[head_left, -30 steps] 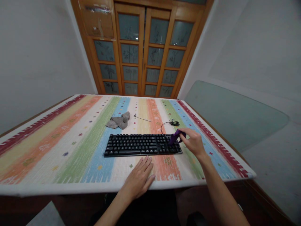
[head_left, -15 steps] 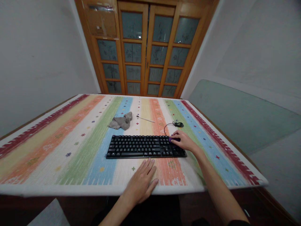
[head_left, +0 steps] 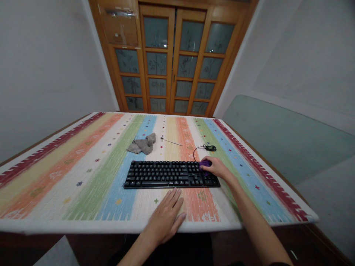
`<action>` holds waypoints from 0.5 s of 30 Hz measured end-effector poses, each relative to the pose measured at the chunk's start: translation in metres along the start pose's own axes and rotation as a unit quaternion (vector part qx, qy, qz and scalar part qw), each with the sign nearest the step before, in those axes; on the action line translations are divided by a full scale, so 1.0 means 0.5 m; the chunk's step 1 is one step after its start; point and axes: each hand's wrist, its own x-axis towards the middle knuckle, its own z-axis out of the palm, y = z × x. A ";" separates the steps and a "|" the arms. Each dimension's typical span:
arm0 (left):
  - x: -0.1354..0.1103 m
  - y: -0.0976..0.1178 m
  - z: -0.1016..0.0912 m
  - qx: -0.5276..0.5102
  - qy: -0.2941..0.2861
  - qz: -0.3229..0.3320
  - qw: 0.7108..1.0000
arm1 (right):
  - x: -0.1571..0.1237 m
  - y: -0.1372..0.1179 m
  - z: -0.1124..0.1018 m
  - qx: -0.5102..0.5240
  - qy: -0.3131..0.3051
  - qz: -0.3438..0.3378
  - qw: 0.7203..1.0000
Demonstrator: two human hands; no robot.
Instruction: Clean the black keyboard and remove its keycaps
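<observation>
The left hand [head_left: 166,216] lies nearest, flat and open, palm down with the fingers spread a little, on the striped cloth [head_left: 83,173] close to the front edge of the counter [head_left: 41,240]. Its fingertips stop just short of the black keyboard [head_left: 166,174], which lies crosswise on the cloth. The right hand [head_left: 217,169] rests on the right end of that keyboard, fingers curled around a small purple object [head_left: 205,163] that it holds down against the keys at the far right corner. What the purple object is cannot be told. Just behind it a thin black cable [head_left: 206,148] loops from the keyboard and ends in a small bundle. Farther back and to the left, a crumpled grey rag [head_left: 142,145] lies on the blue stripe, with a thin rod [head_left: 172,141] just to its right. Behind the counter stand wooden doors [head_left: 172,59] with frosted glass panes.
</observation>
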 end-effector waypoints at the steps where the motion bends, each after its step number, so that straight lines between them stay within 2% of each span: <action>1: 0.000 0.000 0.000 -0.002 0.002 0.001 1.000 | 0.000 -0.002 0.000 -0.004 -0.001 -0.001 1.000; 8: 0.000 0.002 -0.003 0.001 -0.002 0.000 1.000 | 0.002 0.000 -0.002 0.011 0.013 -0.036 0.999; 15: 0.001 0.003 -0.005 0.005 -0.009 0.000 1.000 | 0.011 -0.003 0.008 -0.015 0.032 -0.018 0.999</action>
